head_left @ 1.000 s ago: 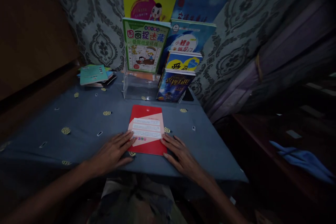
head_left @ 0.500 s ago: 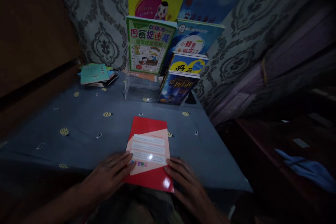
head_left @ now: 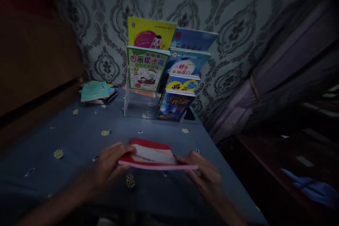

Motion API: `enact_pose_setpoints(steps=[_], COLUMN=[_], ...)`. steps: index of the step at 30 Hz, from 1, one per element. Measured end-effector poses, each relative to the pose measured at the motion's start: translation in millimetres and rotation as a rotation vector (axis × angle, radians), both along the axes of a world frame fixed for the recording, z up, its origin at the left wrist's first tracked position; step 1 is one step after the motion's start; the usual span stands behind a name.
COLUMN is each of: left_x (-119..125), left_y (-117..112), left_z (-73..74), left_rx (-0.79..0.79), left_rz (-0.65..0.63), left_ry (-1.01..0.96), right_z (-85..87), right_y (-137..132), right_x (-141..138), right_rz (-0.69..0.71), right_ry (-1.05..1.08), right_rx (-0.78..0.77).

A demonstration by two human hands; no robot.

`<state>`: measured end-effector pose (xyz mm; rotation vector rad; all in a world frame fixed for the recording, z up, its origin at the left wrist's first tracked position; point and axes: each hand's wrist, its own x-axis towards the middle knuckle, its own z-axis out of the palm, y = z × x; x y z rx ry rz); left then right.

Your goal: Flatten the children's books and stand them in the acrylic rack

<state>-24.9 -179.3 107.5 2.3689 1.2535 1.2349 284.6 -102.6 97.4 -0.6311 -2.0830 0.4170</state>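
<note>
A thin red booklet (head_left: 153, 155) with a pale label hangs a little above the blue tablecloth (head_left: 79, 137), held almost flat between both hands. My left hand (head_left: 108, 166) grips its left edge, thumb on top. My right hand (head_left: 203, 173) grips its right near corner, fingers closed round the edge. Both hands are somewhat blurred.
A clear tiered stand (head_left: 137, 104) at the back holds several upright children's books (head_left: 147, 67). A small stack of booklets (head_left: 95, 91) lies at the back left. Patterned wallpaper rises behind. A dark wooden surface with a blue cloth (head_left: 309, 185) lies to the right, past the table edge.
The red booklet lay flat on the cloth with both hands resting at its near edge. It slid toward me, then both hands closed on it and raised it off the table.
</note>
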Motion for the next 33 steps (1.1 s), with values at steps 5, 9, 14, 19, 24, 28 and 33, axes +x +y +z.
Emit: enact_pose_setpoints(steps=[5,9,14,19,24,28,33], left_x=[15,26,35,43,42,32,19], left_y=[51,84,108,117,123,130,134], left_z=[-15.2,-38.9,-51.9,-44.3,-30.9,-33.2,-57.4], left_rx=[-0.153,-0.257,-0.347,-0.368,-0.357,-0.318,-0.301], left_rz=[0.145,0.202,0.233,0.149,0.152,0.175,0.251], left_ry=[-0.292,-0.481,-0.570,-0.574,-0.651,-0.728,-0.614], right_z=[-24.6,-48.1,-60.4,-63.7,-59.8,-63.5,-81.4], right_y=[41,61,73,83,91,94,95], right_x=[-18,-26,-34,-38,-52,-64,-67], right_rz=[-0.131,-0.141,-0.085,-0.138,-0.097,-0.107,-0.134], right_ry=[0.060,0.113,0.151,0.159,0.201,0.226,0.217], right_rx=[-0.239,-0.494,-0.596,-0.552,-0.520,-0.481,-0.467])
